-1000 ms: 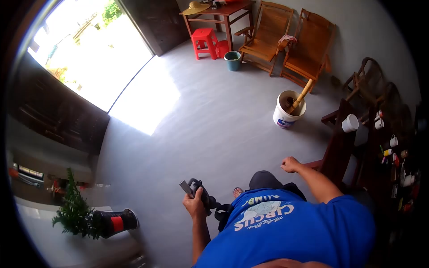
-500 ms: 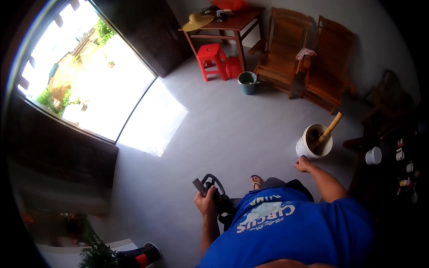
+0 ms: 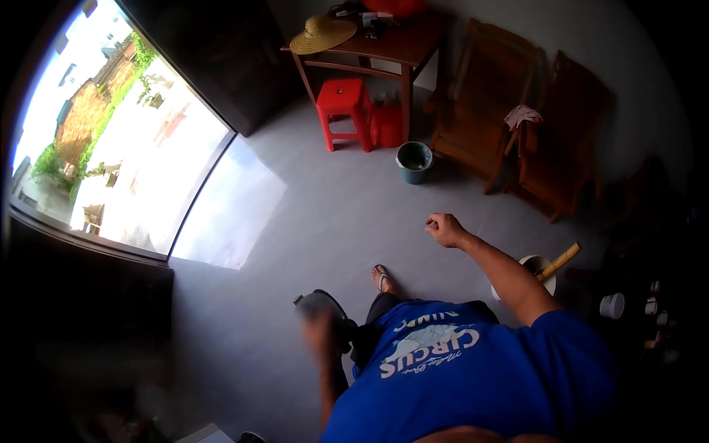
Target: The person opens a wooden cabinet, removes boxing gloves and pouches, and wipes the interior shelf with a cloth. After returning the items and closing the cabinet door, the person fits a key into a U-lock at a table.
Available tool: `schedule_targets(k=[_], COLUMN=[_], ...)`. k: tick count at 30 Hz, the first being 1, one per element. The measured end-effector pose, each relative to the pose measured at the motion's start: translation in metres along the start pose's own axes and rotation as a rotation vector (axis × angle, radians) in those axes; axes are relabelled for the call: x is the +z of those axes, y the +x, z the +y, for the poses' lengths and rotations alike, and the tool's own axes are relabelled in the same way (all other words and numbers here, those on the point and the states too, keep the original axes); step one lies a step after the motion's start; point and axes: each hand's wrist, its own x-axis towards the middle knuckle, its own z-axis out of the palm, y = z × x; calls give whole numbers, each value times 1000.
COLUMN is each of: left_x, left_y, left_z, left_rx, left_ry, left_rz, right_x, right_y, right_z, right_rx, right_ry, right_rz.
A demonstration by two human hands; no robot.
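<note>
My left hand is smeared by motion, at a black device with a curved loop beside my left hip. Its grip looks closed on the device, whose exact kind I cannot make out. My right hand is raised over the floor ahead of me, fingers curled in; whatever they may hold is hidden. Under my right forearm, a white bucket is partly covered, with a bamboo stick leaning out of it.
A blue-green bucket stands before the wooden chairs. A red stool is by the table, which bears a straw hat. An open doorway lies left. A small white tub is at right.
My right hand has risen and moved forward and left, away from the white bucket's rim. My left hand has shifted slightly left and blurred. The view has turned, and my visible foot has moved left.
</note>
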Motion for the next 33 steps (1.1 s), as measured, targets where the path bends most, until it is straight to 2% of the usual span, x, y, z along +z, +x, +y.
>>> schedule_targets(k=[1,4,6,8,11,15,17,18,19,20,23,24,26,29,33], left_x=[12,50,79,117,194,256,290,309,318,327,373,385,389,400,431], left_y=[30,123,175,225,302,376,416,435,445,456,504,515,540,585,658], left_z=[7,29,64,91,114,119,111,108,108,109,144,160,161,165,171], left_rx=[22,93,59,42,135,121,142,146,124,102,15,-7,-11,-56,-104], left_ry=[15,58,34,8,60,25,24,22,28,34,-75,-89,-83,-63,-95], left_rz=[-19,-103,-158,-207,-269,-296,-266,-249,-249,-250,-230,-210,-194,-203,-217], right_x=[-6,-33,-51,-68,-109,-133,-157,-171,-183,-198,-231,-242,-248,-258,-253], right_y=[18,83,114,152,221,333,391,427,451,477,573,599,655,745,837], right_z=[-8,-15,-18,-13,9,26,9,9,4,-6,-10,-19,-33,-27,-16], right_rx=[50,22,48,57,108,41,15,-79,-166,-71,-213,-199,-180,-216,-272], right_ry=[6,-46,-28,29,64,177,142,94,48,25,-121,-173,-252,-124,-313], right_rz=[-20,53,97,173,222,254,301,351,393,355,402,391,370,284,394])
